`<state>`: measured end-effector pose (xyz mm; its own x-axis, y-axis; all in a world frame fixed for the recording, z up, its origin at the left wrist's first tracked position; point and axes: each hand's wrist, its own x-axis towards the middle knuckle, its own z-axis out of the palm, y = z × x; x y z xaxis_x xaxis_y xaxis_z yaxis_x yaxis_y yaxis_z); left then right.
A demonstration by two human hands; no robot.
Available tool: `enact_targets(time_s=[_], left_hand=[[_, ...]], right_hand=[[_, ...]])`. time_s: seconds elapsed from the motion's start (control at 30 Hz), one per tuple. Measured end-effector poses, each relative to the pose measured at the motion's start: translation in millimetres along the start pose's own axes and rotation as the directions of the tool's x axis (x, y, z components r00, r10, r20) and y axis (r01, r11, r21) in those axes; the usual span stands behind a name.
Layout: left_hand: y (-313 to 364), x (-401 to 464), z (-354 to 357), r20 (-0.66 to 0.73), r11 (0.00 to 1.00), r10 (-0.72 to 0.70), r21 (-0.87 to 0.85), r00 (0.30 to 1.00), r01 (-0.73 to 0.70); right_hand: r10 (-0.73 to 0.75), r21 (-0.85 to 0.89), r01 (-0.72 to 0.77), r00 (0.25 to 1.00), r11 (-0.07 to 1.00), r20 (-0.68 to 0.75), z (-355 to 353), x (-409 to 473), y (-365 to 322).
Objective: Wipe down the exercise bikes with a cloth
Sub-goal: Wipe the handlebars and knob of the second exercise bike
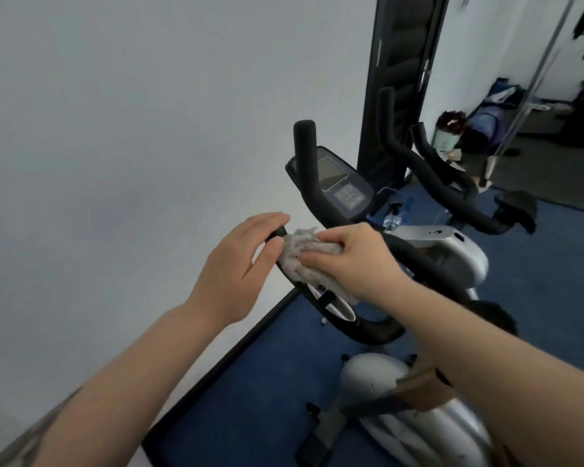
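Two hands (236,264), nubby grey cloth (300,254)

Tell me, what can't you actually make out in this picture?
Head view:
- Handlebar section under the cloth: covered by cloth and right hand.
- Left hand fingertips: curl behind the bar end.
- Console screen: too blurred to read.
- Near bike's base: cut off by bottom edge.

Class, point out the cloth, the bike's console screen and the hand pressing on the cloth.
cloth (300,251), head view, bunched grey middle.
console screen (331,171), head view, centre of display.
right hand (358,257), head view, back of hand.
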<state>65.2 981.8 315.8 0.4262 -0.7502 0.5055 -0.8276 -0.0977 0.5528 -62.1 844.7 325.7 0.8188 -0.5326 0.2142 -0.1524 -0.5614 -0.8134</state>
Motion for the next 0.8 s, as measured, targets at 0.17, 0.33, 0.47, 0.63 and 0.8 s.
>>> enact_targets(time_s=[0.17,0.33,0.47,0.63,0.8], left_hand=[[-3.9,-5.3,-4.3,0.085,1.000,0.011,-0.004,0.996,-0.011],[6.3,-24.6,18.4,0.024,0.970,0.124,0.206,0.992,-0.126],[23.3,-35.1,50.4,0.050,0.970,0.105,0.213,0.993,-0.113],[34.2,-45.1,73.0,0.045,0.970,0.057,0.235,0.997,-0.066],[45.7,-44.3,74.8,0.023,0.954,-0.007,0.300,1.000,0.000]], right_hand=[[-0.010,-0.093,-0.003,0.990,0.996,-0.140,27.2,-29.6,4.1],[-0.031,-0.425,0.104,0.984,0.899,0.176,-31.7,-38.0,18.7],[0.000,-0.287,0.066,0.975,0.956,0.224,-34.9,-38.4,24.5],[-0.057,-0.426,0.268,0.893,0.864,0.447,-60.5,-47.9,53.0],[-0.048,-0.480,0.473,0.747,0.738,0.663,-88.0,-16.8,58.6]])
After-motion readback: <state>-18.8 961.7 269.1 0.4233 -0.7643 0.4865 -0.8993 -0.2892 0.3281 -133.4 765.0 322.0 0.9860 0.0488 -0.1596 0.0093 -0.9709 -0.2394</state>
